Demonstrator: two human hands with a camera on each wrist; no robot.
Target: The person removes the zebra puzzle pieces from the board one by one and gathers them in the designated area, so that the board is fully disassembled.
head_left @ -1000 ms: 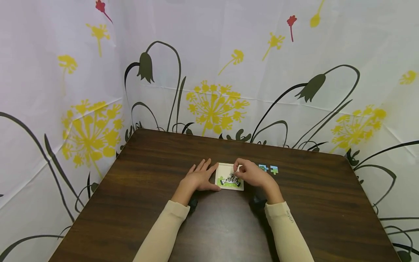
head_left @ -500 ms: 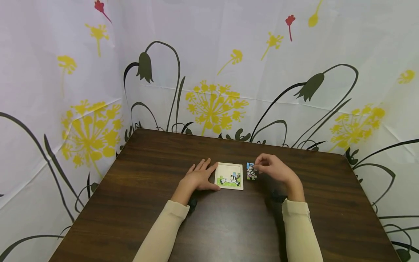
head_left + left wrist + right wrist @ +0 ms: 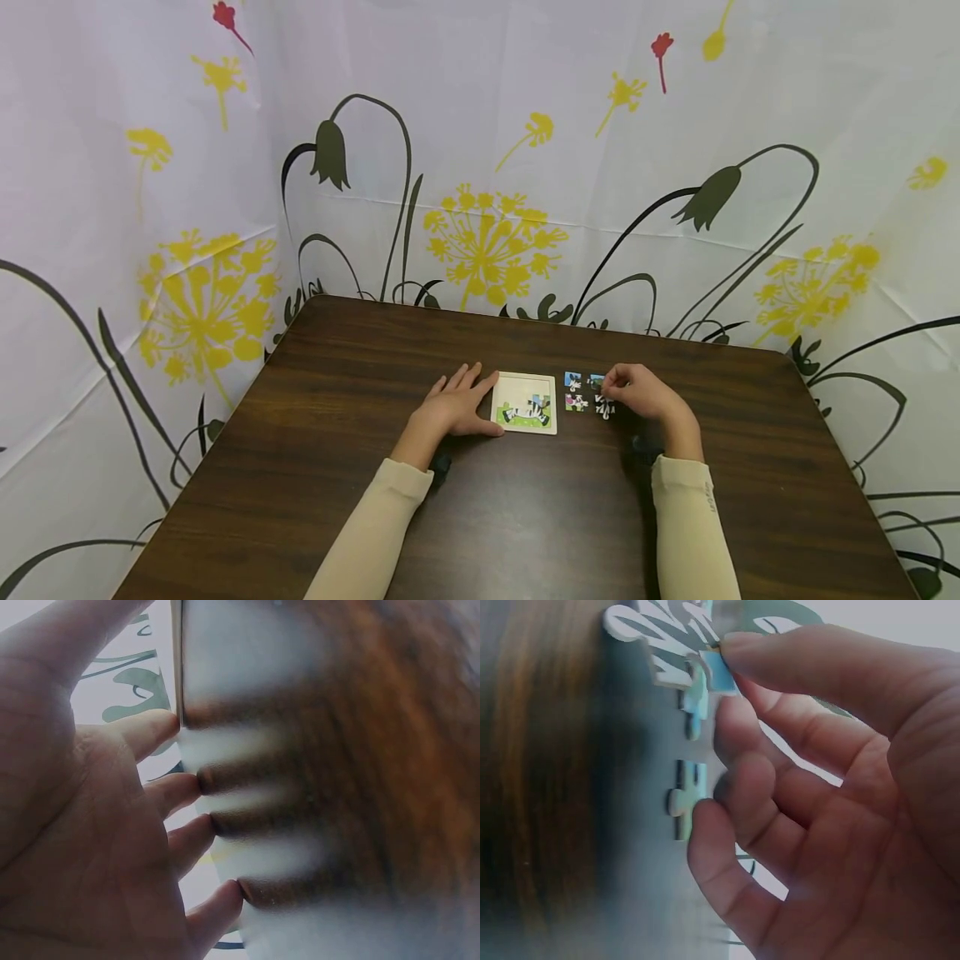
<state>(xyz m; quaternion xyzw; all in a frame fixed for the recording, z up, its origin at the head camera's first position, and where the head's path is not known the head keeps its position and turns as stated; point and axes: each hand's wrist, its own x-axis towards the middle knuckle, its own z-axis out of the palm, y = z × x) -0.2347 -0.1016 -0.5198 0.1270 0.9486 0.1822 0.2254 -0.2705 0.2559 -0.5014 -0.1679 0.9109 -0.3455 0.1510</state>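
A square wooden puzzle tray (image 3: 517, 384) lies on the table, with several fitted pieces showing part of a zebra on grass along its lower part and bare wood above. My left hand (image 3: 452, 412) rests at its left side, fingers spread, thumb and index fingertips at the tray's edge (image 3: 178, 667). To the right of the tray, my right hand (image 3: 643, 392) pinches a zebra-striped puzzle piece (image 3: 664, 637) between thumb and fingers. Beside that hand are a blue piece (image 3: 573, 381) and a pink, striped piece (image 3: 576, 403). A green-blue piece (image 3: 691, 799) lies under its fingertips.
The dark wooden table (image 3: 360, 358) stretches around both hands. A white cloth (image 3: 465, 125) printed with flowers hangs behind and beside it.
My right hand has moved right from over the tray to the loose pieces. The blue piece and the pink, striped piece now lie uncovered right of the tray. My left hand has stayed put.
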